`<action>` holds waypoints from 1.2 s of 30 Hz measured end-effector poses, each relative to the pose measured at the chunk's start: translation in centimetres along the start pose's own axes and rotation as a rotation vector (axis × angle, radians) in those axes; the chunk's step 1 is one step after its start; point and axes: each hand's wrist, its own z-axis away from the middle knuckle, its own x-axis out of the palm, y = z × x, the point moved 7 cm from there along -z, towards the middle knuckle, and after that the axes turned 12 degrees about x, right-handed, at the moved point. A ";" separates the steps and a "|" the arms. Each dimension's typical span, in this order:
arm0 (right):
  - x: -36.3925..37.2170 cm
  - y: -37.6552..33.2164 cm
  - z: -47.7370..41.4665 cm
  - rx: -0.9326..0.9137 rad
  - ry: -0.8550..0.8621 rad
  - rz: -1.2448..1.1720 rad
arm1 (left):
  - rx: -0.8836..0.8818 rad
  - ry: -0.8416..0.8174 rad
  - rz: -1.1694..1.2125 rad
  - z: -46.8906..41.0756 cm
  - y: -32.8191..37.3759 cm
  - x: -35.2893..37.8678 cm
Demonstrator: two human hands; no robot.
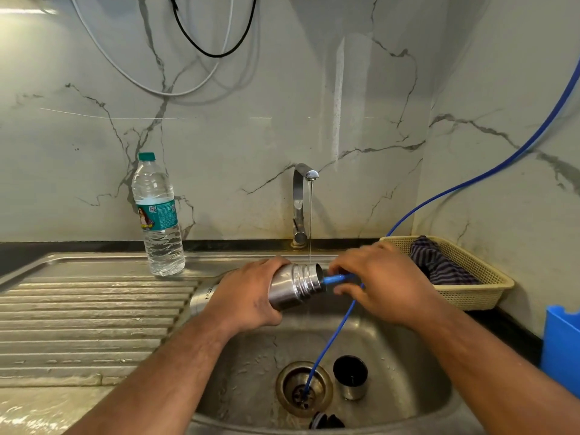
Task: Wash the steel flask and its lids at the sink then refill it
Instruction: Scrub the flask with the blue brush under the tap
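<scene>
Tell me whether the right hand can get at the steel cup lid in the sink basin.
Probably yes, but not freely: the right hand pinches a blue handle at the flask mouth and must release it first. The cup lid stands uncovered below it; only the blue hose runs beside it.

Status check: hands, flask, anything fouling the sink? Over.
Left hand gripping silver steel flask, held sideways. Right hand pinching blue-handled tool at its mouth. Thin blue hose hanging across, into sink drain.

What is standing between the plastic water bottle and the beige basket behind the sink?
The steel tap, running a thin stream of water, stands between the water bottle and the basket. The head view shows it.
</scene>
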 end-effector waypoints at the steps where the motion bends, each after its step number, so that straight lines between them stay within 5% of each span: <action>1: -0.2 -0.3 -0.1 -0.059 0.080 0.059 | -0.015 0.012 0.020 0.0 -0.2 -0.1; 3: -0.7 -0.9 0.0 -0.109 0.238 0.105 | -0.035 0.016 0.052 0.0 -0.3 -0.2; 6: -1.2 -1.8 0.3 -0.105 0.257 0.179 | -0.038 0.012 0.061 0.2 -0.2 0.0; 10: 1.9 -0.4 0.5 0.171 -0.169 0.091 | 0.046 -0.016 -0.120 0.1 0.2 0.2; 13: 3.6 -0.2 0.8 0.269 -0.315 -0.112 | 0.094 -0.022 -0.215 -0.2 -0.1 0.1; 24: -1.6 -3.1 0.8 -0.144 0.324 0.159 | -0.013 0.012 0.046 0.1 -1.0 0.3; 27: 0.3 -0.8 0.3 0.085 0.011 0.160 | 0.007 0.025 0.018 0.0 -0.5 0.2; 31: 3.7 0.2 0.7 0.306 -0.361 -0.262 | 0.070 0.013 -0.143 -0.1 0.0 0.2; 33: 4.3 -0.2 1.0 0.333 -0.410 -0.266 | 0.078 -0.009 -0.181 -0.1 -0.2 0.2; 36: 2.8 -1.2 0.7 0.238 -0.242 -0.094 | 0.039 -0.020 -0.155 0.0 -0.9 0.4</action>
